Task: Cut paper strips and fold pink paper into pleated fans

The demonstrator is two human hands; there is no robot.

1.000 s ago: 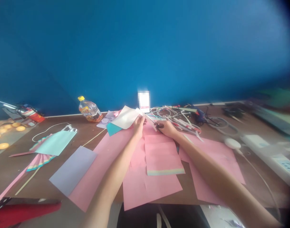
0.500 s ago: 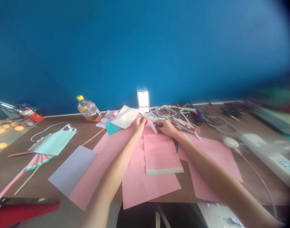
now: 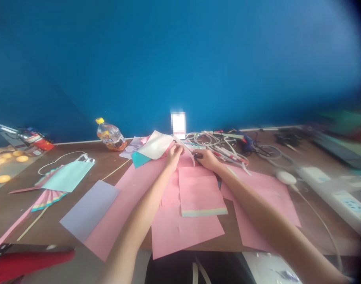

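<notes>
My left hand (image 3: pixel 174 156) is closed in a pinch at a narrow white strip (image 3: pixel 189 151), which slants and bends down between my hands. My right hand (image 3: pixel 208 159) is closed round a small dark object (image 3: pixel 199 155), mostly hidden by the fingers, so its kind is unclear. Just below the hands lies a pink sheet (image 3: pixel 201 189) with a yellow and blue band along its near edge. It rests over larger pink paper (image 3: pixel 188 236). Left of my left hand are a white sheet (image 3: pixel 156 145) and a teal piece of paper (image 3: pixel 140 159).
A bottle with a yellow cap (image 3: pixel 111 136) leans at the back left. A bright phone-like screen (image 3: pixel 178 125) stands against the blue wall. White strips and cables (image 3: pixel 210 140) tangle at the back right. Lavender paper (image 3: pixel 90 211), a pale blue paper piece (image 3: pixel 68 176) and a power strip (image 3: pixel 350 203) flank the pink sheets.
The white strip between my hands is more curved than before, its lower end bending downward. Both hands stay in nearly the same place.
</notes>
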